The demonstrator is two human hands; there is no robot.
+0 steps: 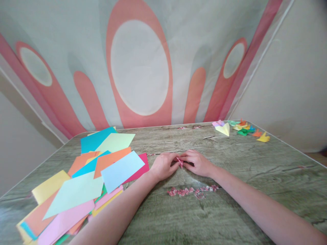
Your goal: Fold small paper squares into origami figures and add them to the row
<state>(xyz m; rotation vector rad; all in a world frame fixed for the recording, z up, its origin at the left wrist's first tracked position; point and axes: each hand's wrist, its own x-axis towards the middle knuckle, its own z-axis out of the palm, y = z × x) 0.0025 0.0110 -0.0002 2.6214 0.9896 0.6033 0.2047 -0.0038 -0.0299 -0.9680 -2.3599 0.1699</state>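
A small folded piece of pink paper (180,162) is held between my two hands over the middle of the table. My left hand (165,165) pinches it from the left with thumb and fingers. From the right, my right hand (196,162) grips the same paper, its fingertips close to the left ones. Most of the paper is hidden by the fingers, so its folded shape is hard to make out. Just left of my left hand lies a crimson sheet of paper (143,166), partly under a light blue sheet (122,171).
Loose coloured paper sheets (74,189) overlap in a heap on the left of the wood-patterned table (158,217). At the far right stand several small folded paper birds (263,137) and a pale yellow folded paper (223,129). A printed cloth (139,68) hangs behind the table.
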